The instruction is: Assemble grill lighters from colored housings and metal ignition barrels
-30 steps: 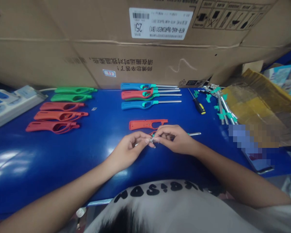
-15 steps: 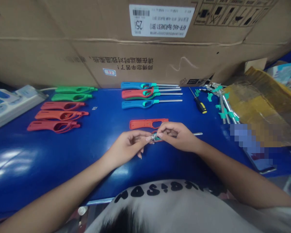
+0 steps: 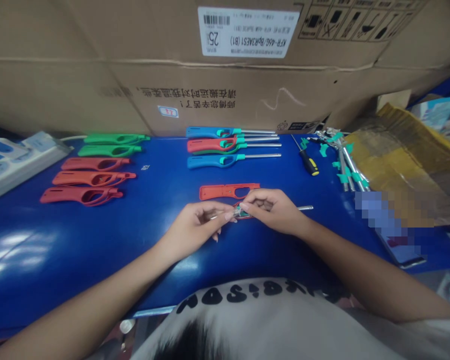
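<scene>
Together, my left hand and right hand close on a small teal plastic part, the fingertips of each hand pressed against it from opposite sides. It sits just above a red lighter shell, mostly hidden beneath my fingers, near the front of a blue workbench. A steel nozzle tube pokes out to the right beyond my right hand. Another red shell half lies just ahead of my hands. Farther on, finished blue and red utility lighters lie in a row, with green shells and red shells lined up to the left. To the right are a yellow-and-black screwdriver and a heap of steel tubes with teal fittings. A large cardboard carton stands along the far edge of the bench.
</scene>
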Action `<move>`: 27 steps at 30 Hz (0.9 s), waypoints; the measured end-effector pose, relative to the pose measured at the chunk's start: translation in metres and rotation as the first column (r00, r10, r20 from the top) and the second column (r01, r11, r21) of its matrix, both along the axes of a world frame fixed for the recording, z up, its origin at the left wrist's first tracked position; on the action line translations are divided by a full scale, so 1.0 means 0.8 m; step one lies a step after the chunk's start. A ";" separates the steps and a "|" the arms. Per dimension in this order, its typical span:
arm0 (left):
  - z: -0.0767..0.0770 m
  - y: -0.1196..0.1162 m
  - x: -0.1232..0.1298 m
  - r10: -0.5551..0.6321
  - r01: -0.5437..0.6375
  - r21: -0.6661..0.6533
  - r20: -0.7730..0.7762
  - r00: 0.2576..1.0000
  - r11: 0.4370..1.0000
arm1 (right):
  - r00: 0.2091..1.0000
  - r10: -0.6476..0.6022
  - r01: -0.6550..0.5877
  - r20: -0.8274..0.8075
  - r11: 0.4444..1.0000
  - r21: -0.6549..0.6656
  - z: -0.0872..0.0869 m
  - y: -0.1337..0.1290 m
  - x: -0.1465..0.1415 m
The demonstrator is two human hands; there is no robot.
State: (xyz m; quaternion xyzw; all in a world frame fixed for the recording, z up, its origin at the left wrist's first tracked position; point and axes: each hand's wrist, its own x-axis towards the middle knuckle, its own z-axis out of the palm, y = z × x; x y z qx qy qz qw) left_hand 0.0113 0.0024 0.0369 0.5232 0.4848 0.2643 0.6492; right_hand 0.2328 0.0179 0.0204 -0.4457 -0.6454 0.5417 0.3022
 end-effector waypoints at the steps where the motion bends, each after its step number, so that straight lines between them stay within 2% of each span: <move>1: -0.001 0.000 -0.001 0.003 -0.003 0.007 0.003 1.000 1.000 | 1.000 0.002 -0.002 -0.010 1.000 -0.003 0.000 0.000 0.001; 15: 0.000 -0.004 0.002 0.005 -0.006 0.067 0.005 1.000 0.998 | 0.998 -0.011 0.001 0.057 0.984 0.181 -0.002 -0.003 -0.001; 27: -0.002 -0.004 0.001 -0.010 0.012 0.102 -0.018 1.000 0.995 | 0.996 0.010 -0.035 0.093 0.963 0.267 -0.004 -0.004 0.001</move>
